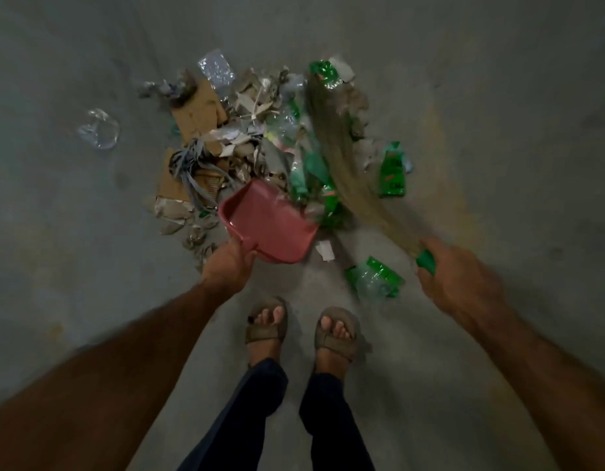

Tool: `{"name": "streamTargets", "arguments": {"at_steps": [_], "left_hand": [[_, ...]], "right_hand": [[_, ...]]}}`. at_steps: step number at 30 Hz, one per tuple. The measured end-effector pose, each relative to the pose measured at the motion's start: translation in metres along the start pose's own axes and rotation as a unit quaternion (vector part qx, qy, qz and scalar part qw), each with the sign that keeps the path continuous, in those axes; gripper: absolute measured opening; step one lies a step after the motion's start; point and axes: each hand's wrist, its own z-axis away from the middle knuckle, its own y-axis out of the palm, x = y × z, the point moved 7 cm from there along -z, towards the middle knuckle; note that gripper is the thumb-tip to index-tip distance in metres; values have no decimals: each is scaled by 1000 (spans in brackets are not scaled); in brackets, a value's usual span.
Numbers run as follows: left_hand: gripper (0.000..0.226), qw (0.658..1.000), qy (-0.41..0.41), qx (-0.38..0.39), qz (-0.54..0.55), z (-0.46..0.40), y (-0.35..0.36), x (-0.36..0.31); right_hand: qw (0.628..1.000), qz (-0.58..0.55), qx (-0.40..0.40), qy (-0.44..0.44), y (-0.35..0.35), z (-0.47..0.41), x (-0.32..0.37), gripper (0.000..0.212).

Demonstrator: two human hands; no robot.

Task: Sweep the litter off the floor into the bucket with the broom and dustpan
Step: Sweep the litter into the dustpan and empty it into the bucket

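— Left hand [228, 266]?
— Curled round the handle end of the pink dustpan [268, 222], fingers closed on it. Pan tilted, open mouth against the near edge of the litter pile [246, 137].

— Right hand [459, 280]?
— Closed tight round the green grip of the broom [341, 154]. Long straw-coloured bristles laid slantwise across the right side of the pile, blurred, tip up by a green wrapper [324, 71] at the pile's far edge.

— In the pile?
— Torn brown cardboard [197, 112] on the left side, grey paper scraps, grey strips in a tangle, crushed clear bottles and green plastic toward the right. Too jumbled to sort further.

— Strays?
— Green packet [392, 171] just right of the pile, beyond the bristles. Crushed green-labelled bottle [374, 277] nearer than the pile, between pan and broom grip. Small white scrap [324, 249] just beside the pan's near corner. Clear plastic film [100, 129] well left of the pile, alone on the grey concrete floor [498, 96].

— Bucket?
— Not in view.

— Feet?
— Two tan sandals [265, 326] nearer than the pile, dark trouser legs behind.
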Motion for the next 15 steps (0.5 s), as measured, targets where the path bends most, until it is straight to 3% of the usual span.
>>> {"name": "streamTargets", "arguments": {"at_steps": [9,15], "left_hand": [[47,998,6,26,49,10,-3,0],[38,995,5,4,99,32,-1,14]], "right_hand": [[995,7,82,-53,37,117,-7,58],[997,-67,14,-28,19,189,-16,69]]}}
